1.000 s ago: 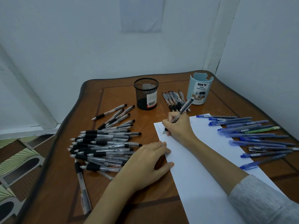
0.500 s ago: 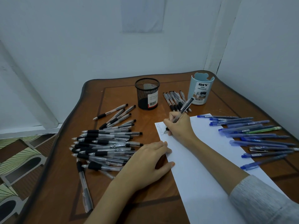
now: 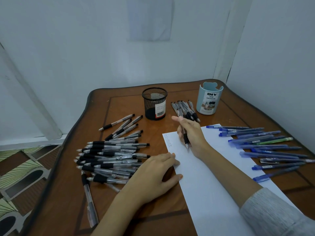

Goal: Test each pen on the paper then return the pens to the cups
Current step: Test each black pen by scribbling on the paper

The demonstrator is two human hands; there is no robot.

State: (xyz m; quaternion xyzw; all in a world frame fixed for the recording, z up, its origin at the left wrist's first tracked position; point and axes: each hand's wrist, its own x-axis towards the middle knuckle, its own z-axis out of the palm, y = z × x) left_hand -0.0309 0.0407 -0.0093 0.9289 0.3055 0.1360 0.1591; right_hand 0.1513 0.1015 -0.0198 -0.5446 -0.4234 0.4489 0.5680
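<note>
A white sheet of paper [image 3: 201, 176] lies on the brown table with faint scribbles near its top left corner. My right hand [image 3: 190, 132] hovers above that corner and holds a black-grip pen [image 3: 185, 138], tip pointing down toward me, index finger stretched out. My left hand [image 3: 153, 174] rests flat on the table, fingertips pressing the paper's left edge. A big heap of black-grip pens [image 3: 112, 155] lies left of it. Behind stand a black mesh cup [image 3: 154, 103] and a light blue cup [image 3: 208, 99], with a small row of black pens [image 3: 185, 109] between them.
Several blue pens and one green pen [image 3: 265, 147] are spread on the paper's right side and the table. One black pen [image 3: 89, 198] lies alone near the front left. Walls close in behind and to the right; the table edge drops off to a patterned floor on the left.
My right hand has lifted the pen off the paper and turned it, so the tip now points back toward me; the index finger has straightened. My left hand has stayed put.
</note>
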